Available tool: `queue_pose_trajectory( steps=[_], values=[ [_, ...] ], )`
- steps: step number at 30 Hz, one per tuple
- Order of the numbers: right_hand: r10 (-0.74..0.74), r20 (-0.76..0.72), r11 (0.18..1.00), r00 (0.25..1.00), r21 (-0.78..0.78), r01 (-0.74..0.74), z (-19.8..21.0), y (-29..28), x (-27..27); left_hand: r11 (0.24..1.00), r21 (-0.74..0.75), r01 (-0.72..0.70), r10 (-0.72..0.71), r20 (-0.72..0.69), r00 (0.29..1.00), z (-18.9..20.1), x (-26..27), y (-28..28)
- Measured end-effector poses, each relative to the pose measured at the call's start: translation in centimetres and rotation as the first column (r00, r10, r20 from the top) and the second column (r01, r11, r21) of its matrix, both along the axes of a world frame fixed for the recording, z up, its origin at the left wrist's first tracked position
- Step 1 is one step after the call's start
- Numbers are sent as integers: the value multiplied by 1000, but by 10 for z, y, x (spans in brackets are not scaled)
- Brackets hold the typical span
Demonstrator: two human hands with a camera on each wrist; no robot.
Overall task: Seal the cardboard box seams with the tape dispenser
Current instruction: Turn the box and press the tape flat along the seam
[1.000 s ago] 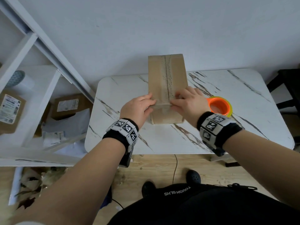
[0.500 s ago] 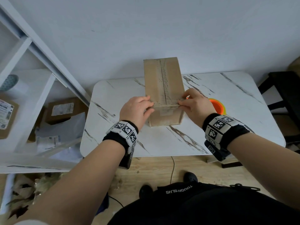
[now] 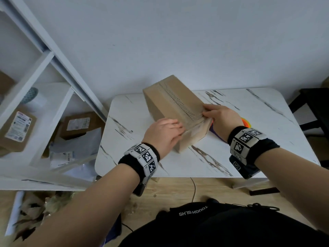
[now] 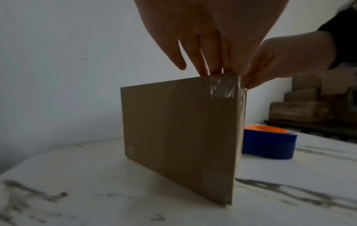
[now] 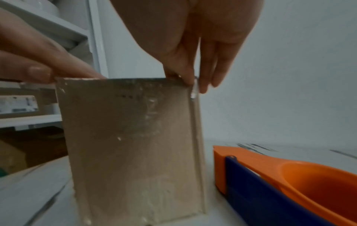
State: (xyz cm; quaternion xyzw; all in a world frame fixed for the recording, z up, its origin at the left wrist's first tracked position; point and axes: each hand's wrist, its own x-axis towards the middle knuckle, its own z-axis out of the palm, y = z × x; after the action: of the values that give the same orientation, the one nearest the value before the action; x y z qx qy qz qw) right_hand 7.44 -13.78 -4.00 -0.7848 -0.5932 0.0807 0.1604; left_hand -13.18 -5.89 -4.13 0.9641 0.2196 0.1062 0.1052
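A brown cardboard box (image 3: pixel 167 102) stands on the marble table (image 3: pixel 231 157), turned at an angle, with a taped seam along its top. My left hand (image 3: pixel 163 132) presses straight fingers (image 4: pixel 208 61) on the near top edge, where clear tape (image 4: pixel 222 88) folds down the side. My right hand (image 3: pixel 220 116) presses on the near right corner, fingers (image 5: pixel 204 73) reaching just over the edge. The orange and blue tape dispenser (image 5: pixel 289 183) lies on the table right of the box, partly hidden behind my right hand in the head view.
White shelving (image 3: pixel 44 104) with several labelled parcels (image 3: pixel 17 127) stands to the left. A dark chair (image 3: pixel 313 104) is at the table's right end. A white wall is close behind the box.
The box has turned counter-clockwise, its far end swinging left and its near end right. Both hands stayed on the near end and moved with it.
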Motion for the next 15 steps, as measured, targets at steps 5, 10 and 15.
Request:
queue_pose_trajectory(
  steps=[5,10,15],
  values=[
    [23,169,983,985,-181,8,20,8,-58,990,-47,-135,134,-15,991,9,-8,12],
    [96,159,935,983,-352,-34,7,17,-80,947,-58,-316,315,-14,949,15,-26,23],
    [251,101,927,963,-311,-209,14,20,-50,911,0,-412,411,-81,908,12,-32,32]
  ],
)
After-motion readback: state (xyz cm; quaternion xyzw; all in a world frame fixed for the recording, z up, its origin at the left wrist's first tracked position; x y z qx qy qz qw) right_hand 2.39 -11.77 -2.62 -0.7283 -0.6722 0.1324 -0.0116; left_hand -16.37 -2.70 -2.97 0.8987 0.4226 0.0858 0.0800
